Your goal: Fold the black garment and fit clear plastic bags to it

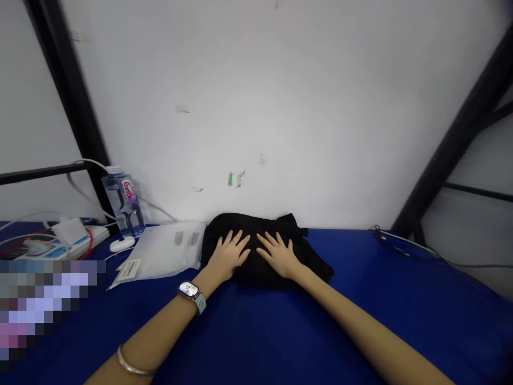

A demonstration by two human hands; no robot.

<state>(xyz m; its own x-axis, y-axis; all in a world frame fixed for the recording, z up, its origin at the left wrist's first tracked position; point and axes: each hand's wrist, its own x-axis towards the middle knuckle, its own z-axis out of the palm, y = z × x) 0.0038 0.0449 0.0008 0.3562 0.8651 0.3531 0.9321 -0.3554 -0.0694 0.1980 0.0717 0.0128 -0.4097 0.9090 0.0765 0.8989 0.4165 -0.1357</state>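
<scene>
A folded black garment (304, 251) lies on the blue table cover (360, 299) close to the white wall. My left hand (229, 255) rests flat on its left part, fingers spread and open, a watch and a bangle on that arm. My right hand (276, 254) lies flat on the garment's middle, fingers spread too. Neither hand holds anything.
A clear plastic bag with labels (160, 255) lies left of the garment. A water bottle (123, 202), a white puck-shaped item (122, 244), cables and a power strip (86, 238) sit at the far left. Black frame bars rise at both sides; a cable (404, 245) trails on the right.
</scene>
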